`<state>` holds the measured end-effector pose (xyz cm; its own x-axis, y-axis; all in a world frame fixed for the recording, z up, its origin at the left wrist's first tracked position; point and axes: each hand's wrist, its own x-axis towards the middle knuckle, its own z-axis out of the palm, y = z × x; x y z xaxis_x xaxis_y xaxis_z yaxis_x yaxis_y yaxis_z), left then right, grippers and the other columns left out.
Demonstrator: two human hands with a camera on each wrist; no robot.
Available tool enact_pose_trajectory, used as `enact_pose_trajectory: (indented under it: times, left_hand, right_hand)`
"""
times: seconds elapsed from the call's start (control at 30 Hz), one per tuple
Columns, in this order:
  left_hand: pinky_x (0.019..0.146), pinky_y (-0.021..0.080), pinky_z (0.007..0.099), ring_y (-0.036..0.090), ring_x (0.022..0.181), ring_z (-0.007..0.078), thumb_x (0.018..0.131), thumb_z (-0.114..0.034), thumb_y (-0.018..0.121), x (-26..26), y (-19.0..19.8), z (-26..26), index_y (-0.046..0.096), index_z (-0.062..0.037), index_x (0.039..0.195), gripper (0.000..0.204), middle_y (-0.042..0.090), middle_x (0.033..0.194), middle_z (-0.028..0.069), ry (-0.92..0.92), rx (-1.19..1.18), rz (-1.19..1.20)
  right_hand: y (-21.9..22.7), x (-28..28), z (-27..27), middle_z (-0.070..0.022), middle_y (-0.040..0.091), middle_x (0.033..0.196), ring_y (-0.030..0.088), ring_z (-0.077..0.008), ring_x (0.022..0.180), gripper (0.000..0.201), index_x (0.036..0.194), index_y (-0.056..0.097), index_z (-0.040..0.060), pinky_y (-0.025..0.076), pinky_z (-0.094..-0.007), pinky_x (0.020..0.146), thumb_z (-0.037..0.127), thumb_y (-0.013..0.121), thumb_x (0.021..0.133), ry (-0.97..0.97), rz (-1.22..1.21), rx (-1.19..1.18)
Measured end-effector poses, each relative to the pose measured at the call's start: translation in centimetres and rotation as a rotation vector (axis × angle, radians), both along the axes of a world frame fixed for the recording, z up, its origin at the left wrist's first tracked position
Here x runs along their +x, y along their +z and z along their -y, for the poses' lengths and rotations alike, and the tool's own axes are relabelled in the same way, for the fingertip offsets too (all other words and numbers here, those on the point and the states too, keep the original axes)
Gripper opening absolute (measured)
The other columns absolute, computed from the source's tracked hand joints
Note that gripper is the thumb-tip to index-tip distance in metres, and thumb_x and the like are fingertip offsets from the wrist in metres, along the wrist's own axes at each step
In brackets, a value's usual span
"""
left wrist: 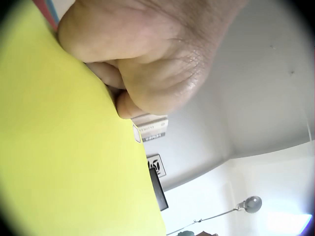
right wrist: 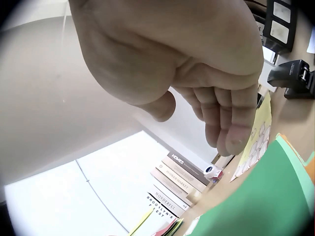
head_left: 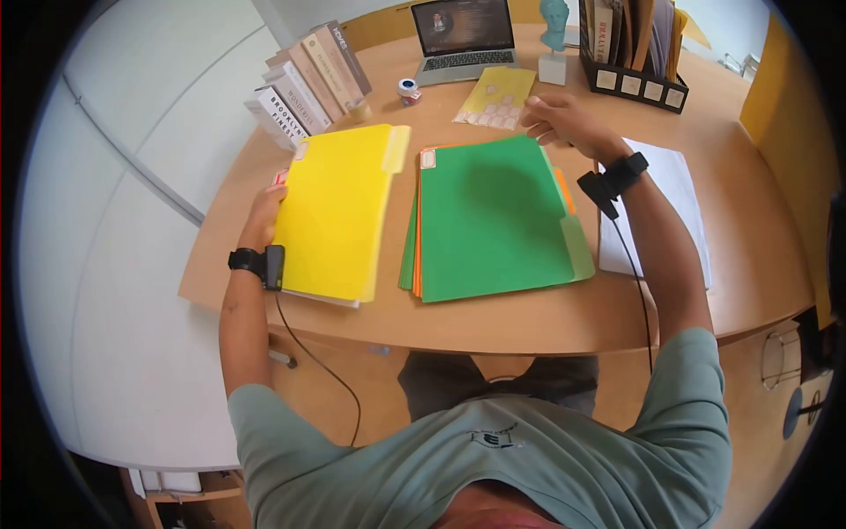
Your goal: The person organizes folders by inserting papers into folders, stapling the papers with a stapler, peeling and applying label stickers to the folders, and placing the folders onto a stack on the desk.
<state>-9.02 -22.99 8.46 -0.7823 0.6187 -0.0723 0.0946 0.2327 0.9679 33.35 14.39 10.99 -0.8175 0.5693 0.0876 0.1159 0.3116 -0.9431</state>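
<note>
The left hand (head_left: 264, 216) grips the left edge of a yellow folder (head_left: 339, 212), thumb over it; whitish sheets show beneath its lower edge. In the left wrist view the curled fingers of the left hand (left wrist: 142, 54) hold the yellow folder (left wrist: 64, 142) by its edge. A green folder (head_left: 493, 220) lies on the desk over orange and green ones. Above its top right corner hovers the right hand (head_left: 568, 123), fingers loosely bent and holding nothing. In the right wrist view the right hand (right wrist: 197, 73) is apart from the green folder (right wrist: 256, 196).
White papers (head_left: 687, 194) lie at the right, partly under the right forearm. Along the back stand books (head_left: 308, 84), a tape roll (head_left: 409, 91), a laptop (head_left: 465, 40), a bust (head_left: 553, 26) and a black file holder (head_left: 639, 84). A patterned yellow sheet (head_left: 498, 93) lies before the laptop.
</note>
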Motion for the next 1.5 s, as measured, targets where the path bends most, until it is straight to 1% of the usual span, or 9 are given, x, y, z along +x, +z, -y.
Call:
enact_pose_trajectory:
  times: [0.27,0.37,0.53,0.63,0.73,0.97,1.2,1.3,1.5]
  left_hand:
    - [0.08,0.05,0.0371,0.064,0.087,0.0292,0.09,-0.013,0.049,-8.6,-2.7,4.3,0.06,0.0073,0.106,0.028,0.066,0.098,0.017,0.245,-0.364,-0.175]
    - [0.089,0.049,0.0395,0.064,0.095,0.0351,0.09,-0.018,0.053,-9.9,-3.3,3.3,0.06,0.0045,0.115,0.033,0.066,0.103,0.0216,0.2,-0.851,-0.733]
    - [0.106,0.037,0.0441,0.046,0.128,0.0361,0.088,-0.041,0.061,4.6,0.8,-3.1,0.054,-0.0064,0.132,0.057,0.054,0.133,0.0206,-0.338,-0.35,-1.129]
    - [0.115,0.023,0.0434,0.026,0.14,0.037,0.086,-0.038,0.064,10.8,1.2,-5.5,0.05,-0.012,0.138,0.06,0.033,0.15,0.0208,-0.612,-0.626,-1.053]
    - [0.117,0.021,0.0439,0.021,0.142,0.0394,0.084,-0.029,0.063,10.8,-0.1,-6.1,0.048,-0.0138,0.14,0.06,0.029,0.152,0.0219,-0.58,-0.8,-1.04]
    - [0.116,0.022,0.0439,0.02,0.144,0.0381,0.086,-0.031,0.062,6.7,-2.2,-6.3,0.047,-0.0148,0.141,0.06,0.024,0.156,0.0192,-0.493,-0.673,-1.023]
    - [0.11,0.033,0.0373,0.045,0.131,0.0285,0.095,-0.037,0.056,13.0,-2.2,-17.1,0.053,0.0034,0.13,0.053,0.05,0.136,0.0226,-0.654,-0.075,-0.749]
    - [0.102,0.041,0.0355,0.055,0.118,0.0246,0.097,-0.035,0.055,15.3,-2.5,-21.8,0.055,0.0039,0.128,0.05,0.06,0.127,0.0169,-0.704,-0.104,-0.57]
    - [0.088,0.048,0.0311,0.062,0.097,0.0184,0.095,-0.031,0.059,13.6,-5.9,-25.3,0.061,0.0053,0.117,0.043,0.067,0.106,0.0109,-0.518,0.12,-0.254]
  right_hand:
    - [-0.8,3.1,-0.3,-0.0078,0.064,0.103,0.063,-0.0146,0.089,0.04,0.119,0.056,-0.0005,0.053,-0.0296,0.082,0.035,0.048,0.102,0.028,-0.006,-0.071]
    - [-0.9,3.9,-0.5,-0.0082,0.063,0.104,0.062,-0.0147,0.091,0.039,0.118,0.057,-0.0001,0.054,-0.0317,0.082,0.034,0.049,0.101,0.042,0.03,-0.038]
    - [0.1,4.8,0.4,-0.0124,0.06,0.11,0.061,-0.0203,0.101,0.042,0.123,0.052,-0.002,0.056,-0.0402,0.085,0.034,0.049,0.101,0.033,0.004,-0.142]
    - [-0.4,4.5,0.4,-0.0138,0.058,0.113,0.06,-0.0232,0.104,0.044,0.127,0.05,-0.002,0.056,-0.042,0.084,0.034,0.049,0.101,0.053,0.004,-0.2]
    - [-1.1,4.4,0.5,-0.015,0.056,0.115,0.059,-0.0255,0.106,0.046,0.126,0.05,-0.0027,0.055,-0.0448,0.084,0.035,0.05,0.1,0.069,0.02,-0.221]
    - [-1.6,3.9,0.7,-0.0172,0.052,0.119,0.053,-0.0281,0.113,0.048,0.125,0.05,-0.0036,0.055,-0.0465,0.082,0.036,0.052,0.098,0.017,0.079,-0.218]
    - [-1.9,3.7,0.5,-0.0168,0.053,0.118,0.054,-0.0283,0.112,0.046,0.123,0.051,-0.0024,0.055,-0.0461,0.083,0.035,0.054,0.097,0.039,0.073,-0.267]
    - [-1.9,3.8,0.4,-0.0152,0.053,0.117,0.055,-0.0277,0.11,0.041,0.119,0.052,-0.0009,0.055,-0.0452,0.082,0.034,0.056,0.097,0.044,0.076,-0.298]
    - [-2.9,3.8,-0.3,-0.0123,0.057,0.113,0.06,-0.0237,0.097,0.03,0.115,0.054,0.0008,0.055,-0.0398,0.082,0.025,0.053,0.099,0.064,-0.043,-0.403]
